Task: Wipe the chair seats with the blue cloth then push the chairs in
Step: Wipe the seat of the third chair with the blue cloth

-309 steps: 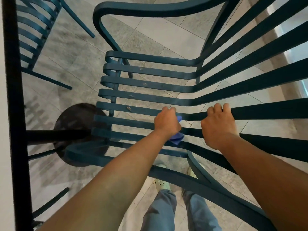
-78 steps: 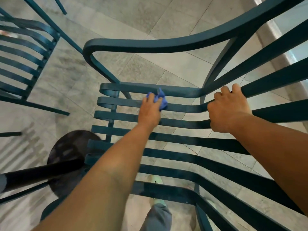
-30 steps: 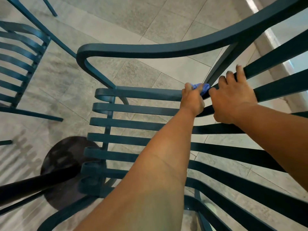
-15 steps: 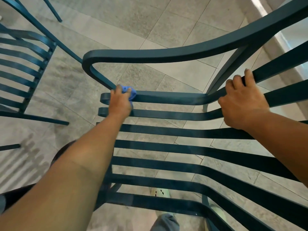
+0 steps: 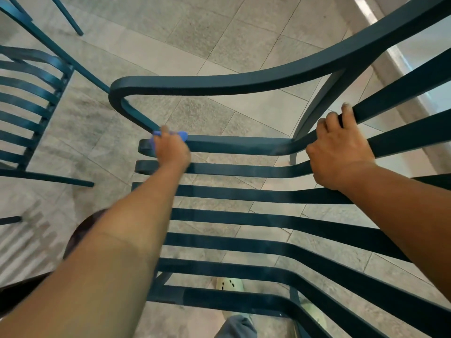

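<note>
No readable brands, labels or writing anywhere in view.

Nearest the camera: a light shoe (image 5: pixel 228 285) and a grey trouser leg (image 5: pixel 235 326) show through the slats, on the tiled floor (image 5: pixel 200 28). A dark round table base (image 5: pixel 81 230) sits at lower left, partly behind the left forearm.

Chair (image 5: pixel 244 170): dark teal metal, slatted seat, slats curving up into the back at right.

Right hand (image 5: pixel 339 152): fingers curled over a back slat where it bends up from the seat's far right corner. Gripping the chair, no cloth in it.

Left hand (image 5: pixel 172 151): at the far left corner of the seat, on the two farthest slats, fingers curled down on the blue cloth (image 5: pixel 181 135). Cloth mostly hidden under the hand; bits stick out at the fingertips, against the farthest slat just below the armrest bend. The hands are well apart, cloth at the left one only.

Second chair (image 5: pixel 29 111), same type, stands farther off at the left edge.
</note>
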